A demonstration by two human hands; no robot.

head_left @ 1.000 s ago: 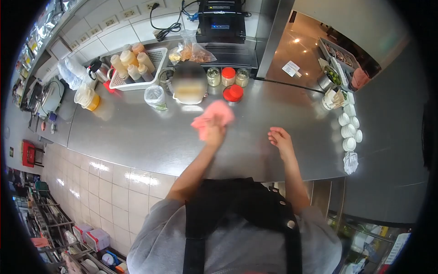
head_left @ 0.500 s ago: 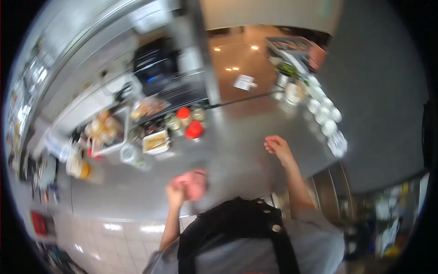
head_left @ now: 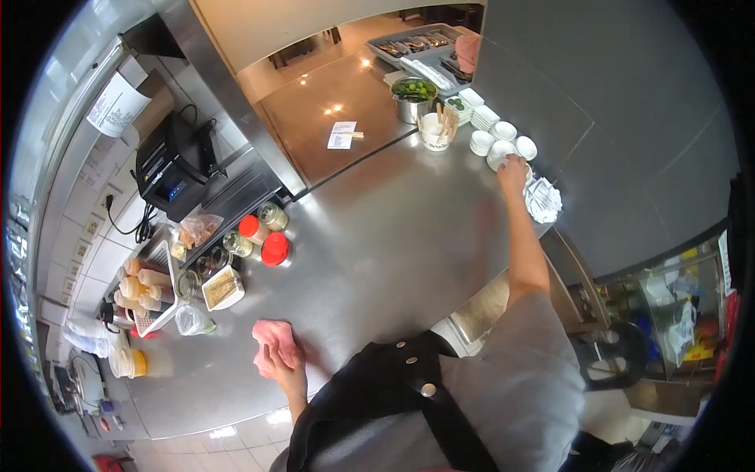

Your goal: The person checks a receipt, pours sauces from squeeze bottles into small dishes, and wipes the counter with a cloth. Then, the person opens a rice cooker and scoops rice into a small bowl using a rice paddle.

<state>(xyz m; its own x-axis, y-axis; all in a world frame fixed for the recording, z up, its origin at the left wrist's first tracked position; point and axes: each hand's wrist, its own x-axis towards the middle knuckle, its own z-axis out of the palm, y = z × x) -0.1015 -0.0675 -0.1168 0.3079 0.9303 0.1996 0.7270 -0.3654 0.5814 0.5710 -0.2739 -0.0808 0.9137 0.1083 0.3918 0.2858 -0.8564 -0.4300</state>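
Note:
My left hand (head_left: 285,368) presses on a pink cloth (head_left: 271,337) near the front edge of the steel counter (head_left: 377,236), fingers wrapped over it. At the right end of the counter, my right hand (head_left: 513,170) touches the stacked small white dishes (head_left: 482,142); its fingertips are at a front stack, and whether they grip a dish is hidden. Just in front of that hand lies a bundle of white wrapped items (head_left: 543,200). Beside the dishes stand a white cup of wooden sticks (head_left: 435,133) and a metal pot of green limes (head_left: 414,93).
At the left are red-lidded jars (head_left: 274,248), a white tub (head_left: 223,289), a plastic bag (head_left: 193,319) and a basket of bottles (head_left: 161,311). A black printer (head_left: 174,167) stands by the wall. Cutlery trays (head_left: 421,47) sit at the back.
The view has swung to the right. My right hand has reached out to the white dishes. My left hand has moved toward the front edge with the pink cloth.

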